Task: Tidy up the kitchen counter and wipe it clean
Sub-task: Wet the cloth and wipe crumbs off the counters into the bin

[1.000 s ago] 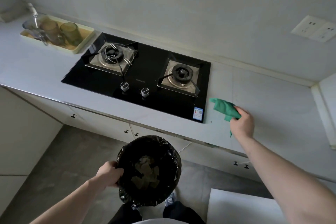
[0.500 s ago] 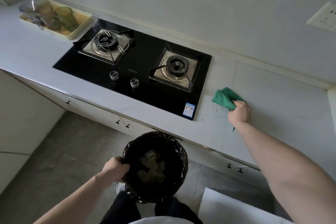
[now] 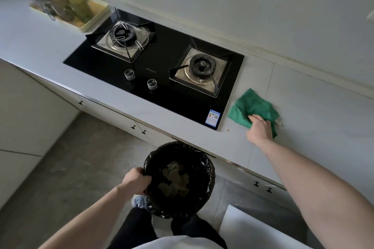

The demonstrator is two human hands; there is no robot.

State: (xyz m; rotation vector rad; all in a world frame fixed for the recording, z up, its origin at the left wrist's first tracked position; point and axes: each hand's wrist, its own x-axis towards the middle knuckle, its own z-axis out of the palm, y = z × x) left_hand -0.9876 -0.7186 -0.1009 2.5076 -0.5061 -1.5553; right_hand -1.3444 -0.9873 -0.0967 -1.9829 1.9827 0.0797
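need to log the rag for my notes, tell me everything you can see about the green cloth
The green cloth looks like soft woven fabric, crumpled and partly spread flat on the pale counter, just right of the black hob. The right hand grips its near edge; a corner hangs out below the hand. A small crumb lies on the counter near its left corner.
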